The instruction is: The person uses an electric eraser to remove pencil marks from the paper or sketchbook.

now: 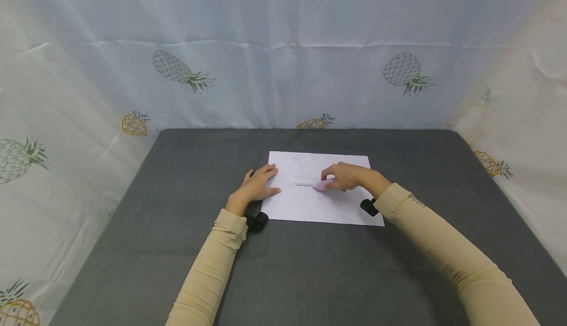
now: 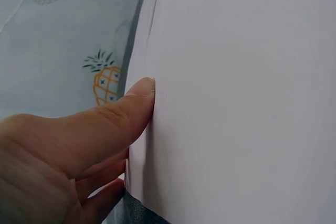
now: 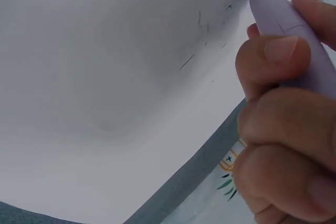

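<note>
Clock ref: read in head view, paper centre as hub.
Paper (image 1: 305, 208): white sheet, laid flat on dark grey bench (image 1: 310, 277).
Purple tool (image 1: 325, 184): pale, rounded body, held at the hub, tip pointed to 9 o'clock; tip seen right at the paper, exact contact can't be told.
Right-hand grip (image 1: 347, 176): fingers curled round purple tool, reached in from 3 o'clock.
Left-hand grip (image 1: 258, 184): laid over paper's 9 o'clock edge, fingers extended, nothing clutched; thumb (image 2: 115, 116) rested on paper.
Marks (image 1: 303, 184): thin dark lines, run from tool tip toward 9 o'clock.
Specks (image 3: 187, 61): short, dark, scattered on paper near tip; strokes or loose bits, can't be told.
Wrist units: black, one seen at 8 o'clock (image 1: 257, 221), one at 4 (image 1: 369, 207).
Sleeves (image 1: 210, 267): beige, both arms covered.
Backdrop (image 1: 283, 11): pale cloth, pineapple-printed, hung beyond bench at 12.
</note>
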